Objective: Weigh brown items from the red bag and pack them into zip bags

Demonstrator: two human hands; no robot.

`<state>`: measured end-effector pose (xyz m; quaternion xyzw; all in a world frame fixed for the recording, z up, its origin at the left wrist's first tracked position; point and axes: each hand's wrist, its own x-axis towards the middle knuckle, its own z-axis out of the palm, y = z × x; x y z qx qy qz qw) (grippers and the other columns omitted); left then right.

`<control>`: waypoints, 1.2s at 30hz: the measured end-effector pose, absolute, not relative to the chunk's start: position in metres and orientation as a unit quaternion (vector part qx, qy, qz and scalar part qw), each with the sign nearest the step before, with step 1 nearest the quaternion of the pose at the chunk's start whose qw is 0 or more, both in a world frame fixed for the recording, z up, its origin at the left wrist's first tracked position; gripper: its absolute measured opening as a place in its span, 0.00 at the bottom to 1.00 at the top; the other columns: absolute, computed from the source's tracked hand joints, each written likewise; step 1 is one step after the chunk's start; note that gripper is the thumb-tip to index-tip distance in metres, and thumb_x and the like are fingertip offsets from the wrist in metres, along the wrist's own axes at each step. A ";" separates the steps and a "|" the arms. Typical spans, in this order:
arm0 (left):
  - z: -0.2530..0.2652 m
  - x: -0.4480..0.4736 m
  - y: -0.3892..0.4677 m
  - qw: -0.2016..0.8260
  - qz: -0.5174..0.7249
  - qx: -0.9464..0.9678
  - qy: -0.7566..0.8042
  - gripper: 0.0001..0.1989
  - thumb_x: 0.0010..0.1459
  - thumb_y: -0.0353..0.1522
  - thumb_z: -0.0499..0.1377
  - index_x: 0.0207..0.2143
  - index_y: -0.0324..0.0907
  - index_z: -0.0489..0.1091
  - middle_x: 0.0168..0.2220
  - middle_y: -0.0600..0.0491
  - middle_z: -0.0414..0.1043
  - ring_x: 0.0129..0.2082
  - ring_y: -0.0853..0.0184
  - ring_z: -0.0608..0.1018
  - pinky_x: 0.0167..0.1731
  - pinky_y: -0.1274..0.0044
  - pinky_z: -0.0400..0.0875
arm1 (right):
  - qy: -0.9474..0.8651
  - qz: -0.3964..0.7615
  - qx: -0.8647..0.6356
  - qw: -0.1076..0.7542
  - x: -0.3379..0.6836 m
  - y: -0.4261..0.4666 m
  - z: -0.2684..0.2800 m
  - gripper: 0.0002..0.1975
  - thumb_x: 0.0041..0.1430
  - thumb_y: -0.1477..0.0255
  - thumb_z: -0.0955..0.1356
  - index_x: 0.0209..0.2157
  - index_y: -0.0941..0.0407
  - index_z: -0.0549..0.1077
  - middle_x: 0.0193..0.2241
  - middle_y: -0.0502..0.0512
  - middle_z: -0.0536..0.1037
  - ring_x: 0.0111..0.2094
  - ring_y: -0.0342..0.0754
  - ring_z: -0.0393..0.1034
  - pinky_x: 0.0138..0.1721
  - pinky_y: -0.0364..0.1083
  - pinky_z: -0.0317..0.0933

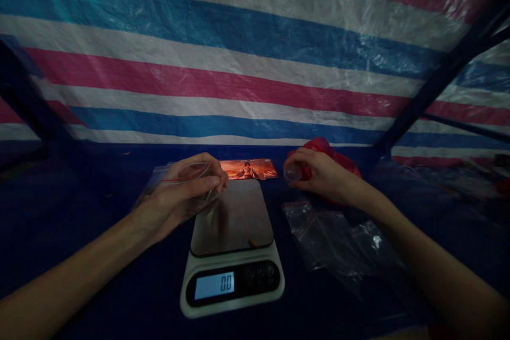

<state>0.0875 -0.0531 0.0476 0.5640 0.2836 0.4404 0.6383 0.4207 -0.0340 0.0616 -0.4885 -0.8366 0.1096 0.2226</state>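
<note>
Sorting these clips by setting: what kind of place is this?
Probably a makeshift packing stall: a striped tarp as wall, a digital kitchen scale on a dark blue cloth, and clear plastic bags.

Red bag (332, 156) partly behind right hand (319, 175)

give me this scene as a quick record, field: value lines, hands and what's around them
left hand: holds a clear zip bag over the scale's edge
right hand: holds a small clear cup by a red bag
scale: platform bare, display reads 0.0
phone: behind scale, screen lit
clear bags: loose, right of scale
backdrop: striped tarp
</note>
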 end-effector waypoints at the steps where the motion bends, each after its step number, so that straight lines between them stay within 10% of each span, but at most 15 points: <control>1: 0.047 0.088 -0.053 0.637 0.440 0.566 0.283 0.09 0.55 0.36 0.71 0.33 0.43 0.74 0.32 0.53 0.71 0.38 0.66 0.75 0.33 0.79 0.71 | -0.841 0.096 -0.483 0.223 0.420 -0.034 0.062 0.12 0.53 0.76 0.75 0.40 0.54 0.76 0.38 0.53 0.79 0.39 0.49 0.74 0.41 0.49 0.67; 17: 0.056 0.107 -0.063 0.349 0.428 0.739 0.386 0.08 0.59 0.34 0.64 0.29 0.41 0.70 0.27 0.58 0.69 0.29 0.70 0.70 0.33 0.76 0.66 | -0.785 0.326 -0.323 0.416 0.342 -0.063 0.082 0.22 0.64 0.62 0.74 0.56 0.51 0.69 0.40 0.52 0.81 0.39 0.48 0.77 0.39 0.47 0.70; 36: 0.058 0.108 -0.066 0.381 0.468 0.718 0.348 0.06 0.59 0.35 0.64 0.35 0.41 0.72 0.33 0.55 0.74 0.35 0.67 0.75 0.41 0.73 0.71 | -0.859 0.084 -0.300 0.408 0.311 -0.057 0.133 0.15 0.63 0.62 0.74 0.48 0.53 0.78 0.41 0.53 0.81 0.39 0.48 0.73 0.39 0.46 0.64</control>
